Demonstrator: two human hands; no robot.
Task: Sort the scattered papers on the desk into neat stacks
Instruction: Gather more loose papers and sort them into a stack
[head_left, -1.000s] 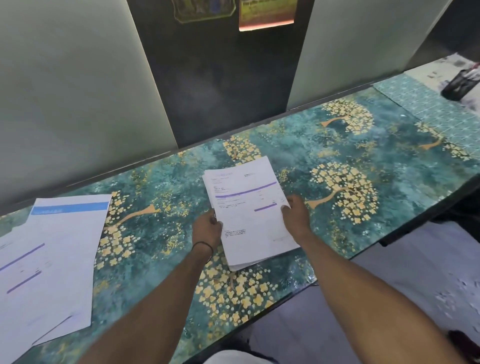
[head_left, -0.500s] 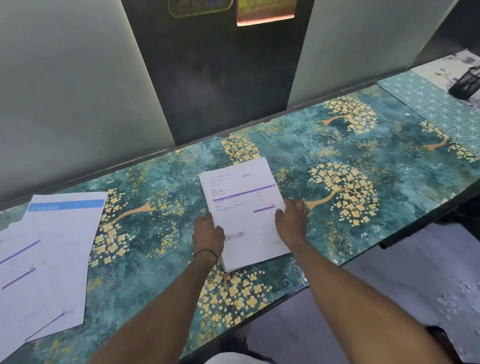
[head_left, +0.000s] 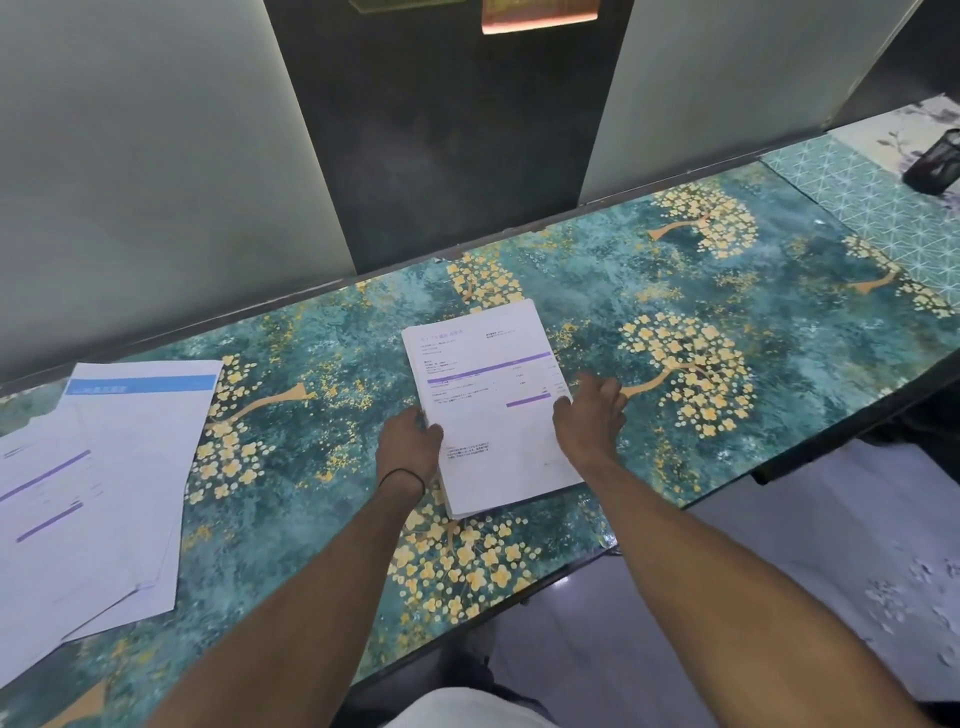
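Squaring up the stack of papers, by the look of it. Lies flat on the desk, about midway along and close to the front edge, turned a little off that edge's line, with lower sheets peeping out at the near short side. Pinched on its left long side by the left hand, thumb on top and fingers curled at the edge. Met on its right long side by the right hand, fingers straight and spread, gripping nothing.

To do it well: press inward evenly from both sides, then tap the near short side to drive the stragglers home. Go gently, to avoid buckling thin sheets. Mind the loose papers fanned at the left end, a blue-banded sheet toward the back. Well apart, near the far right corner, a black mesh holder.
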